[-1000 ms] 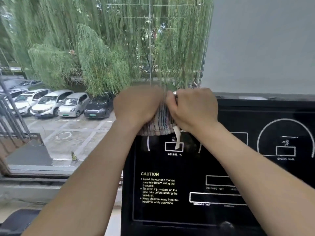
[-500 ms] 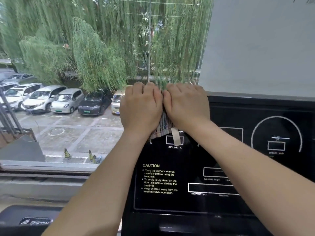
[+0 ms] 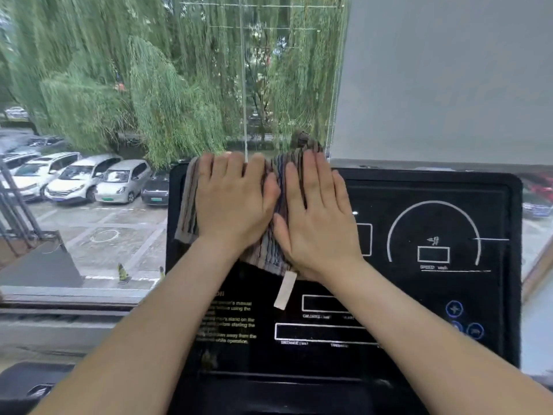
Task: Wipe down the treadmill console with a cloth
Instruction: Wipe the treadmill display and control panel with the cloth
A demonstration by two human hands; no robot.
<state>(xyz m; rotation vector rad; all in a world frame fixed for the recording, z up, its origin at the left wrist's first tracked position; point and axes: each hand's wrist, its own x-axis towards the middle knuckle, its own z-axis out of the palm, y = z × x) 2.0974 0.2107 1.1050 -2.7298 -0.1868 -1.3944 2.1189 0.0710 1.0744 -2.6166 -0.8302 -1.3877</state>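
The black treadmill console (image 3: 434, 298) fills the lower right, with white dial outlines and printed caution text. A striped cloth (image 3: 187, 205) lies spread over its upper left part, a pale tag hanging from the lower edge. My left hand (image 3: 233, 202) presses flat on the cloth with straight fingers. My right hand (image 3: 317, 214) lies flat beside it on the cloth, fingers straight and pointing up. A bunched corner of cloth sticks up above the console's top edge.
A large window (image 3: 119, 115) stands right behind the console, showing willow trees and parked cars below. A grey blind or panel (image 3: 449, 79) covers the upper right. Blue round buttons (image 3: 454, 309) sit at the console's lower right. A dark treadmill part shows at the bottom left.
My hands went from gripping the bunched cloth at the console's top to lying flat on it. The cloth is now spread wider over the upper left of the console.
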